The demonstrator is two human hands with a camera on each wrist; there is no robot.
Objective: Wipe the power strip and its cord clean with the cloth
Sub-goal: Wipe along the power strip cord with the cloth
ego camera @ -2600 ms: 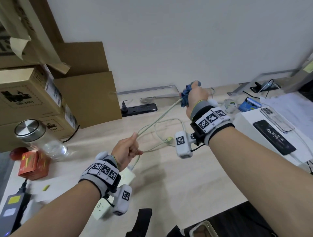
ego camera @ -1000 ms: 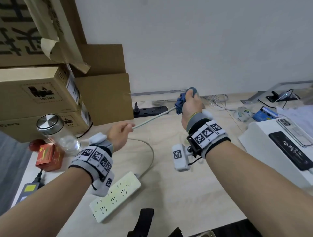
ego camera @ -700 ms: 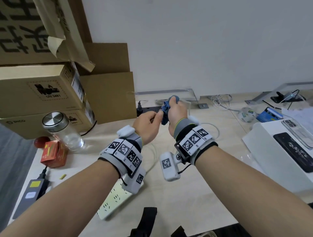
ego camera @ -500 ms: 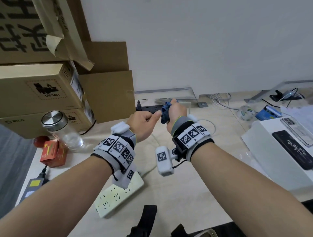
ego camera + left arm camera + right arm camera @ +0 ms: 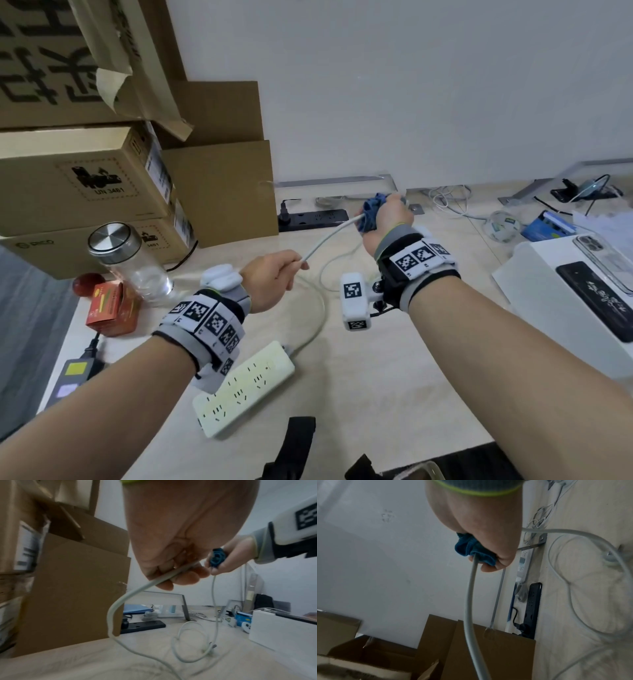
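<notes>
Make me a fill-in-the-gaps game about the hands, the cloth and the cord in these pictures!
1. The right hand grips a cloth whose colour is ____.
2. The cloth is wrapped around the white ____.
3. The left hand pinches the cord while the white power strip lies on the ____.
4. The glass jar has a lid made of ____.

Missing words: blue; cord; table; metal

White power strip (image 5: 245, 389) flat on desk; pale cord (image 5: 327, 236) stretched taut in air, bunched blue cloth (image 5: 371, 214) wrapped round it.
</notes>
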